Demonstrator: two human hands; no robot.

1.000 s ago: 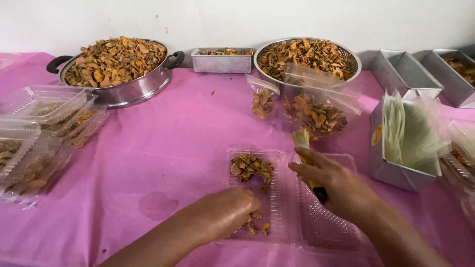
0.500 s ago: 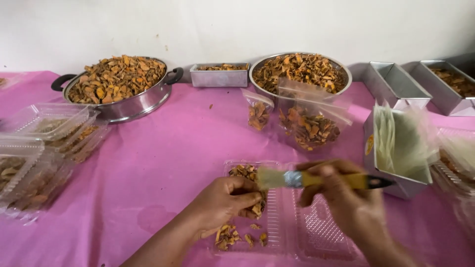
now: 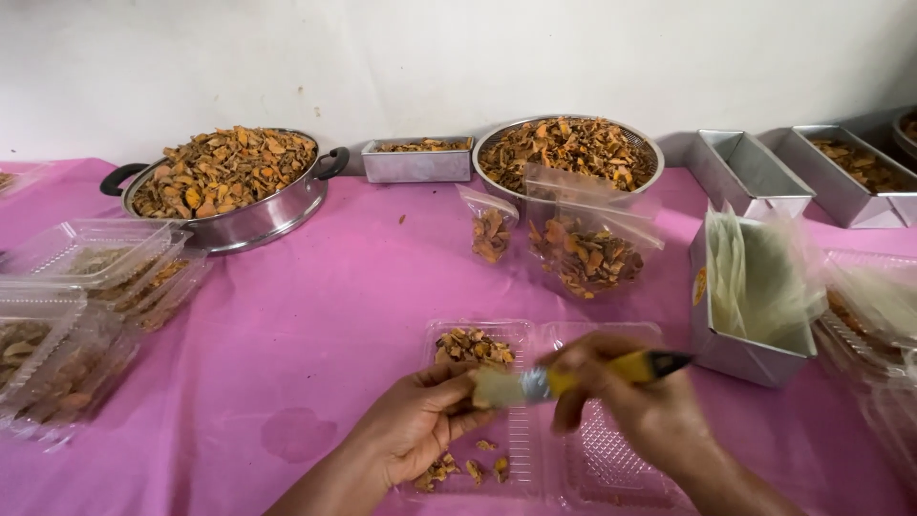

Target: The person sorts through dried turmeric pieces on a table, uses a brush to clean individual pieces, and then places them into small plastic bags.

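In the head view, a brush [image 3: 573,377] with a yellow handle is gripped crosswise by the right hand [image 3: 650,416] above an open clear tray [image 3: 535,411] on the pink tablecloth [image 3: 315,325]. Its bristles are pinched by the left hand [image 3: 420,430], beside brown chips [image 3: 473,346] in the tray.

The clamshell tray [image 3: 535,449] was clear, ribbed plastic; the pot [image 3: 239,225] was shiny metal; a matt pink cloth [image 3: 315,315] covered the table.
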